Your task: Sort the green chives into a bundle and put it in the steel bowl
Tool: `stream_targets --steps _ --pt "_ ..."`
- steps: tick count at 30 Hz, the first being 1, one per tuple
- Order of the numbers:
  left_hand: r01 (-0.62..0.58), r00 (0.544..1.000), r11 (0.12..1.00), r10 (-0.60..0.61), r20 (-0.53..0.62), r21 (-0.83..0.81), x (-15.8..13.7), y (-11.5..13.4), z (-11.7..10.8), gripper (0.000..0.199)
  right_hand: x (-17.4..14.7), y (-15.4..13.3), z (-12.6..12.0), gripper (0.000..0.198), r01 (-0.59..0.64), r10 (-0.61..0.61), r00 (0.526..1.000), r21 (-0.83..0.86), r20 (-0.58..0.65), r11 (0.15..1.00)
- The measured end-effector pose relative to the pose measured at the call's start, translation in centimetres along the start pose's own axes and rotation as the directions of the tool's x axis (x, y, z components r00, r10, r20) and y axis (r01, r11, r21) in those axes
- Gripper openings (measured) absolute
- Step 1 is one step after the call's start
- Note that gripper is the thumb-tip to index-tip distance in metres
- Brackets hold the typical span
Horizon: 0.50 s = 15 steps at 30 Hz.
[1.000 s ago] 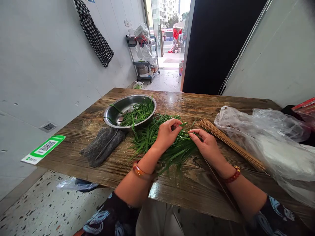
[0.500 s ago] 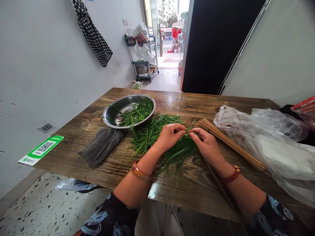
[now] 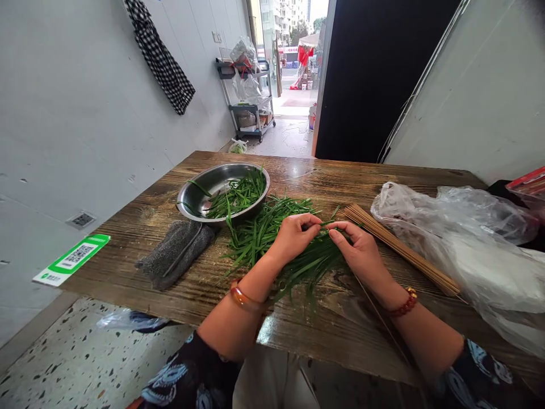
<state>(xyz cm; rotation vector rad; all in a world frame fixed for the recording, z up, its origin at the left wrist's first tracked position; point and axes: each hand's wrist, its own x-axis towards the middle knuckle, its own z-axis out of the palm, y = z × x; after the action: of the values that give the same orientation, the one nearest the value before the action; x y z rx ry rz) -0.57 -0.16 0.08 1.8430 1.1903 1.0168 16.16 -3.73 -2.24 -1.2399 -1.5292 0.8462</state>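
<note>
Both hands are close together over a loose pile of garlic chives (image 3: 259,236) on the wooden table. My left hand (image 3: 294,234) is closed, its thumb and forefinger pinching a green chive blade. Almost touching it, my right hand (image 3: 355,250) is closed round a thin bamboo skewer (image 3: 377,309), which slants from beneath the palm toward the table's front edge. The skewer's tip is between the fingertips at the chive; whether it passes through the blade is too small to tell. More long leaves hang below the hands.
A steel bowl (image 3: 184,212) holding cut chives stands behind left, beside a dark grey mesh cloth (image 3: 176,255). To the right lie a bundle of skewers (image 3: 404,253) and clear plastic bags (image 3: 477,244). A green QR-code card (image 3: 74,258) sits at the table's left edge.
Hardly anything differs. Both hands keep their pinch at the same spot, with only a tiny shift of the fingers and the view.
</note>
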Motion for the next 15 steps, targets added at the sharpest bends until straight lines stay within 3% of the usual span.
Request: stream_targets --steps 15 --pt "-0.02 1.0 0.999 0.02 0.008 -0.037 -0.14 0.14 0.13 0.015 0.01 0.21 0.06 0.03 0.021 -0.021 1.0 0.019 -0.003 1.0"
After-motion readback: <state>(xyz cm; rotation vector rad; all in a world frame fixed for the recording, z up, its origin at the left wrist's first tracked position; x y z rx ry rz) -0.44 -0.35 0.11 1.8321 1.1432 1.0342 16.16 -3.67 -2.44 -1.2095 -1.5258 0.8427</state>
